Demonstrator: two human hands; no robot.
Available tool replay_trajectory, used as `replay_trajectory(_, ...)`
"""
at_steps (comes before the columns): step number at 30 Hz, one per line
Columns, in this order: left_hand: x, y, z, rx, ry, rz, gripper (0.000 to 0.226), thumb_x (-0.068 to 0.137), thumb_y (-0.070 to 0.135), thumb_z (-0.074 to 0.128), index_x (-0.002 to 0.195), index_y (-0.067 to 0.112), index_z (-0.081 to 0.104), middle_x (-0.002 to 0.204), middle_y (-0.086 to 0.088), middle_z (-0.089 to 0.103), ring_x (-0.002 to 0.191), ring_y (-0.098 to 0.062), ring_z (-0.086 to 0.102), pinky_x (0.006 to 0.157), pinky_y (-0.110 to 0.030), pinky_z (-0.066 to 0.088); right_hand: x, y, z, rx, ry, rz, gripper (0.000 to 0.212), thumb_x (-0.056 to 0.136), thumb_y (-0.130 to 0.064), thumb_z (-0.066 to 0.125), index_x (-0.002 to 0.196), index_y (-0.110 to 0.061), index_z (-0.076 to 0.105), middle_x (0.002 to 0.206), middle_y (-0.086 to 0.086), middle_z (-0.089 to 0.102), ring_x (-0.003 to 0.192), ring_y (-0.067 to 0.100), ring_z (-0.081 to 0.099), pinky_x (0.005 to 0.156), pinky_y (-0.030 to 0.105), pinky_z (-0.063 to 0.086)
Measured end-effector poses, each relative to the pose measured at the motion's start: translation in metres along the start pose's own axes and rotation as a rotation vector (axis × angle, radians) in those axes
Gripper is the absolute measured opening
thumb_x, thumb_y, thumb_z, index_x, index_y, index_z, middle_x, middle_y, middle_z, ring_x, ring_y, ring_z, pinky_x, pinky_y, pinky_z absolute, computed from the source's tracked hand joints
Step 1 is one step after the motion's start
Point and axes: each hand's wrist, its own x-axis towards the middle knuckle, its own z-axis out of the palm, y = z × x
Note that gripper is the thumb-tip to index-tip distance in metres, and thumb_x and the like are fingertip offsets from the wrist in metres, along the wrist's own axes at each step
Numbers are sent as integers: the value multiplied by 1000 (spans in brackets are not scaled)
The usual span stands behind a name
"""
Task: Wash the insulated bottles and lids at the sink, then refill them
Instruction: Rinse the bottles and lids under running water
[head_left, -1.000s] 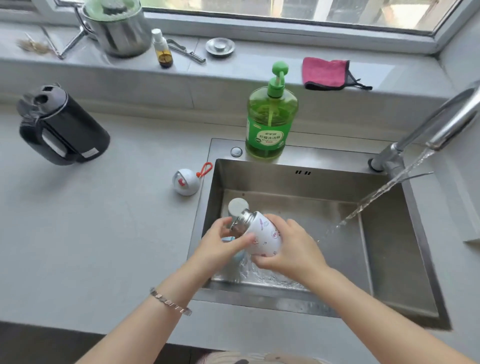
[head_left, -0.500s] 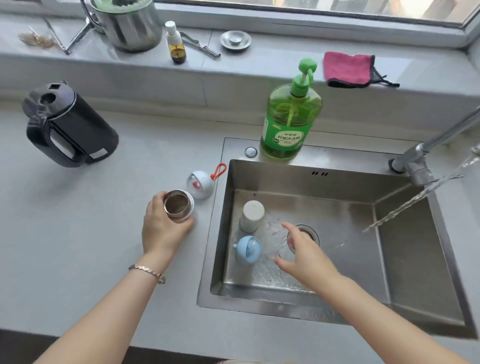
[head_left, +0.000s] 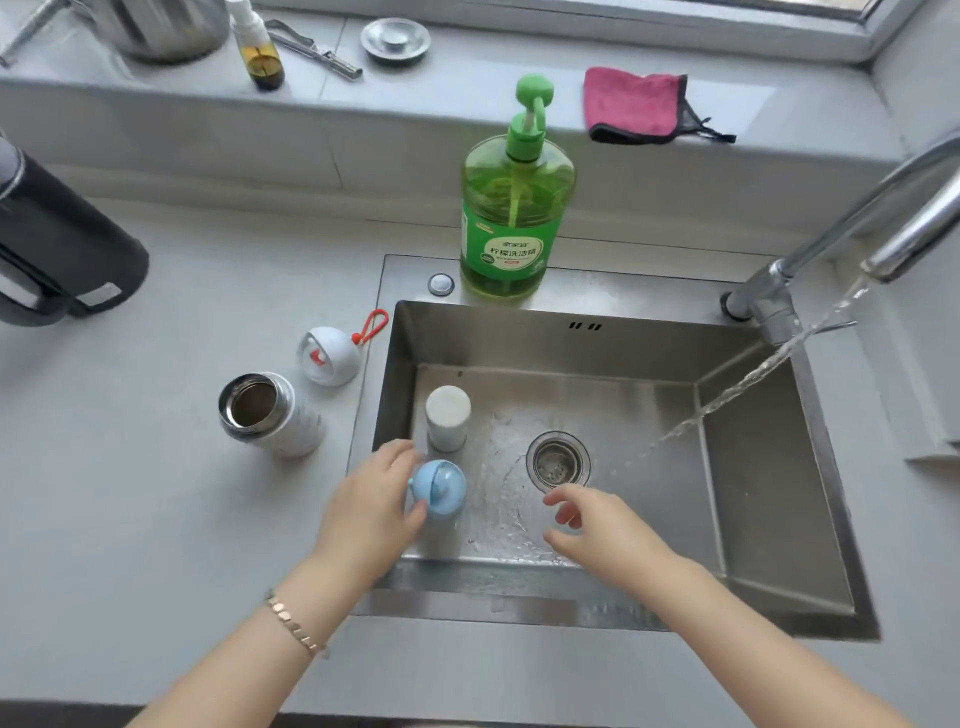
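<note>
Two hands reach into the steel sink (head_left: 649, 343). Our left hand (head_left: 363, 512) curls fingers and thumb round the domed blue lid (head_left: 439, 488) on the sink's left floor. Our right hand (head_left: 597, 525) hovers by the sink's drain (head_left: 557, 460), fingers loosely apart and empty. We judge the lid to be light, rigid plastic, wet and slippery, best gripped across its round sides. The smooth, hard steel-mouthed bottle (head_left: 270, 415) stands on the surface (head_left: 156, 493) left of the sink.
</note>
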Motion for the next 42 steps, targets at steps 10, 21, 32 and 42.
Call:
replay_trajectory(10,49,6,80,354,-457,-255,66,76,35,66,133,23,35,123,-3,46,110,-24,50,79,-34,44,-9,66,-27,0,15,102,34,87,-30,56,121,-26,53,99,-9,55,93,11,53,85,28,44)
replay_trajectory(21,34,107,25,-12,-205,-229,73,69,29,70,132,27,33,120,4,43,100,-25,55,77,-30,41,-15,95,-68,106,51,26,30,88,-31,55,118,-25,56,98,-8,59,94,12,57,88,29,46)
replay_trajectory(32,96,237,48,-540,-274,-128,58,60,25,81,108,27,48,102,12,57,89,-2,56,69,-11,46,-5,121,-115,582,261,-245,86,67,-23,81,136,-39,33,132,-14,44,114,2,50,92,15,42)
replay_trajectory(42,110,236,53,-834,-327,-134,69,46,19,88,106,32,56,107,5,64,97,-17,65,84,-34,55,1,128,-129,612,377,-335,80,62,-18,85,122,-43,38,123,-21,48,111,-7,48,87,-2,33)
